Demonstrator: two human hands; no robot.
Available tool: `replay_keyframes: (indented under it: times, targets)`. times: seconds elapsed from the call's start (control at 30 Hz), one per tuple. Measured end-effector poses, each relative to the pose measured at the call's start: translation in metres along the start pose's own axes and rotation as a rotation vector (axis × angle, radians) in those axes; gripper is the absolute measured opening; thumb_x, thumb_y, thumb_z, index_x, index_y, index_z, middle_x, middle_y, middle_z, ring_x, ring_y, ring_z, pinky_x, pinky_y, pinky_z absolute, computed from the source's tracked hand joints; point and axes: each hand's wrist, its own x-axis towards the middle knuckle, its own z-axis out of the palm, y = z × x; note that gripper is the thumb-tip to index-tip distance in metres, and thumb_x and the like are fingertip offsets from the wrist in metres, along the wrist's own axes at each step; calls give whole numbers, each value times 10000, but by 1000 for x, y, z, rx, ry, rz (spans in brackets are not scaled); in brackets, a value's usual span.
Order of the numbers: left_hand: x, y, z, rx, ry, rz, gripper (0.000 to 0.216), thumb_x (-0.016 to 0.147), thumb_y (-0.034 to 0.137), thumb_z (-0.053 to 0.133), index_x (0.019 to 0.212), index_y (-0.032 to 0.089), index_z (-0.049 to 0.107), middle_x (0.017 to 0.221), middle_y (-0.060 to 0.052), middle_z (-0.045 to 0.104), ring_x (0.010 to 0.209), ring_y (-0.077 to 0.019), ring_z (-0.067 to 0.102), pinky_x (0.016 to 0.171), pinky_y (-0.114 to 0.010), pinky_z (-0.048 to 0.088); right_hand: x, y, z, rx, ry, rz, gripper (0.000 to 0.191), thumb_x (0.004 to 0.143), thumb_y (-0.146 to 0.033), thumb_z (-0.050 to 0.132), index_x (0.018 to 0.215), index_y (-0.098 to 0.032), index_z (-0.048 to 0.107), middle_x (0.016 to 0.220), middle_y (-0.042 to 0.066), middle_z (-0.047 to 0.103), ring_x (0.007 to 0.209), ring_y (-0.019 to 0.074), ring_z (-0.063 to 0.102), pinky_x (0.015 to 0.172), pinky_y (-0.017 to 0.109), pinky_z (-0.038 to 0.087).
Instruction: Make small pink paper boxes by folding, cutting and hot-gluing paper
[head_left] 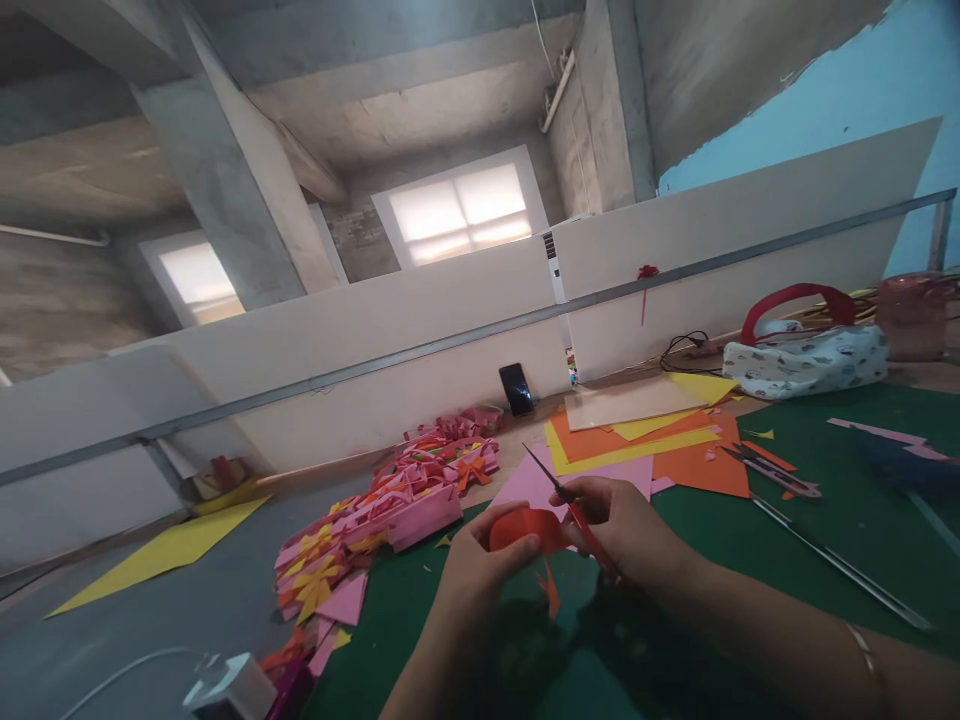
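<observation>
My left hand (474, 560) pinches a curved piece of orange-red paper (527, 528) between thumb and fingers, above the green mat. In my right hand (626, 525) is a pair of scissors (585, 530) with red handles; its dark blades point up and to the left, away from me. The fingertips of the right hand come close to the paper's right end, and I cannot tell if they touch it. A thin orange paper strip (552, 592) shows just below the hands. Whether it hangs from the paper is unclear.
Left of my hands lies a heap of pink, orange and yellow paper pieces (390, 500). Beyond are orange sheets (694, 470) and a phone (516, 388) against the partition. To the right lie a box cutter (776, 472), a metal ruler (840, 562) and a bag (806, 362). A white charger (232, 688) is at front left.
</observation>
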Motion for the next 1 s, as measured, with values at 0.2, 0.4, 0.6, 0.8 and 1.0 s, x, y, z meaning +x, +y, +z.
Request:
replay_keyframes:
  times: [0.2,0.4,0.6,0.8,1.0]
  targets:
    - [2,-6,-5,-72,-7,-48,445,429,302,823,809,127,672,766,-75,697,655,-190,628,631,-284,473,-4,-7,0,27,-104,-52,288,602,-159,658,888,-143,625,566,-46,563,523,101,523,497,197,421]
    - [4,-9,-4,-92,-92,-134,407,459,350,806,762,107,683,739,-97,693,649,-188,625,626,-280,458,-7,-6,-1,-105,-159,-239,246,649,-170,641,895,-168,655,723,2,636,718,163,586,678,252,458]
    - [9,-15,-4,-97,-62,-193,430,486,367,784,810,114,655,673,-79,676,524,-134,564,484,-225,369,-8,-8,0,-83,-119,-185,253,678,-199,624,929,-167,634,684,-17,618,618,125,570,553,209,437]
    - [6,-10,-2,-57,-79,-186,404,501,351,779,791,111,633,606,-72,666,516,-137,572,480,-214,350,-7,-5,1,-24,-127,-72,371,592,-231,714,941,-143,621,568,-49,573,474,93,502,475,205,397]
    - [3,-6,-1,-98,-69,-174,377,506,309,784,790,112,634,598,-55,660,479,-105,549,453,-192,334,-7,-5,1,-69,-102,-55,356,625,-267,694,954,-153,622,582,-34,578,505,109,524,500,217,416]
